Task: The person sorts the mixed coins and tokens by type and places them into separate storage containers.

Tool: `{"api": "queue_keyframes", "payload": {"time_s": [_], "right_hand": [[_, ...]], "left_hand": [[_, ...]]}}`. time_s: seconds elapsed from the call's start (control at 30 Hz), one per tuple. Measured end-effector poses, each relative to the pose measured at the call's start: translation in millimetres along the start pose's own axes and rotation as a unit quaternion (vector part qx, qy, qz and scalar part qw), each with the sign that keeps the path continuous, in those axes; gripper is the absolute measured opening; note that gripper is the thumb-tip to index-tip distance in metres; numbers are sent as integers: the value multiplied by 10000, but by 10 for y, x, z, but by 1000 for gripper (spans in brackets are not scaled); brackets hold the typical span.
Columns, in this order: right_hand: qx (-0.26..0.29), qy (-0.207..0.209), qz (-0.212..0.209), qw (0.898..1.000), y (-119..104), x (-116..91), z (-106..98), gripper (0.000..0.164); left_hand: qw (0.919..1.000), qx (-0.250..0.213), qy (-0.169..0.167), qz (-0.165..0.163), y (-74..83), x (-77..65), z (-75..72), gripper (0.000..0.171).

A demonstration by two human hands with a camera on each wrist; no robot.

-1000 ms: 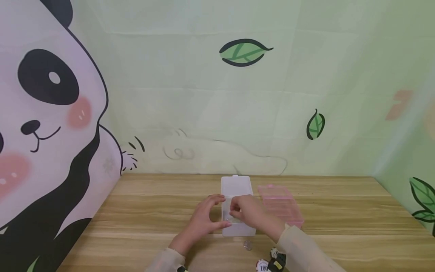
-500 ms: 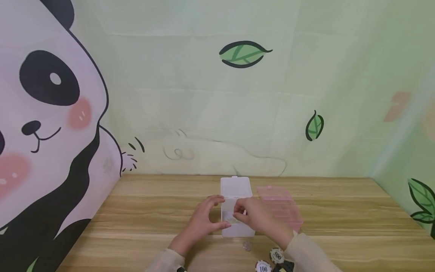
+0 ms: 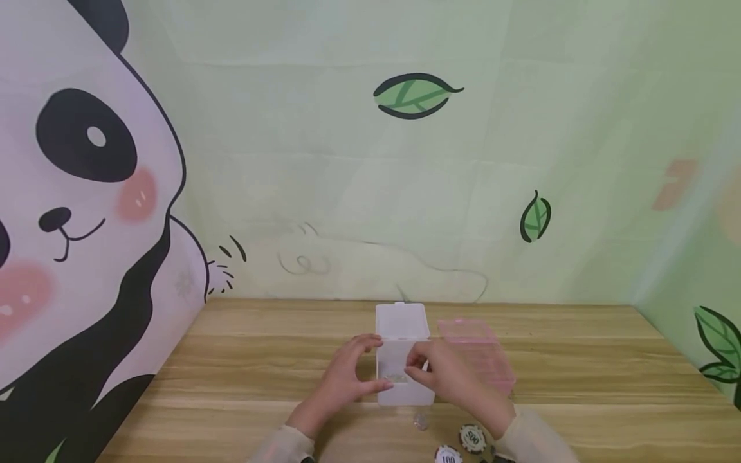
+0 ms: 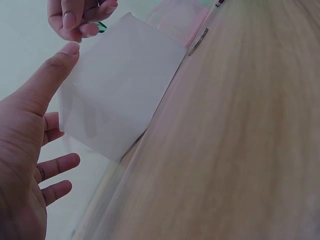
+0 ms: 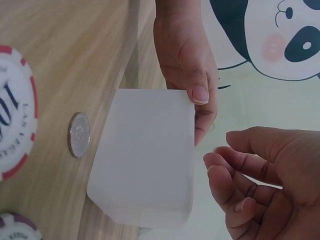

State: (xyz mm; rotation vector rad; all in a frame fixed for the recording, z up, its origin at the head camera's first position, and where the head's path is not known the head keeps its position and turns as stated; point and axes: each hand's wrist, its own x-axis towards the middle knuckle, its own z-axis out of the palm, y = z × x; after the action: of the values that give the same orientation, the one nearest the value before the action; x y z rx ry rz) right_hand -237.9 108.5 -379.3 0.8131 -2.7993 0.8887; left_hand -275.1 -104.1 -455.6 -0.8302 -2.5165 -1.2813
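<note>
A white box (image 3: 405, 395) stands on the table with its lid (image 3: 402, 320) swung back. My left hand (image 3: 346, 372) holds it from the left, thumb over the near rim and fingers toward the far end. In the right wrist view that thumb lies at the box's top corner. Something pale and shiny lies low inside the box. My right hand (image 3: 444, 373) is over the box's right side, its fingers (image 5: 235, 172) loosely bent with nothing visible between them. A silver coin (image 5: 79, 135) lies on the table just in front of the box.
A pink translucent case (image 3: 480, 357) lies to the right of the white box, partly behind my right arm. A 500 poker chip (image 3: 473, 438) and a 100 poker chip (image 3: 448, 454) lie near the front edge. A panda-printed backdrop (image 3: 347, 161) rises behind the wooden table (image 3: 260, 360).
My right hand has drawn back to the right from over the middle of the box. Its forearm has shifted right, uncovering the 500 chip. My left hand stays in place.
</note>
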Motion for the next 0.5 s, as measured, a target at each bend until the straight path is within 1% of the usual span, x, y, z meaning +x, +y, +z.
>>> {"api": "queue_keyframes", "payload": {"time_s": [0.3,0.5], "right_hand": [[184,-28,-35,9998,-39,-136,-9,7],[154,-27,73,9999,-44,-208,10,7]], "left_hand": [[9999,-82,-13,-82,-2,-3,-1,65],[10000,-23,-3,-50,-8,3,2,65]]}}
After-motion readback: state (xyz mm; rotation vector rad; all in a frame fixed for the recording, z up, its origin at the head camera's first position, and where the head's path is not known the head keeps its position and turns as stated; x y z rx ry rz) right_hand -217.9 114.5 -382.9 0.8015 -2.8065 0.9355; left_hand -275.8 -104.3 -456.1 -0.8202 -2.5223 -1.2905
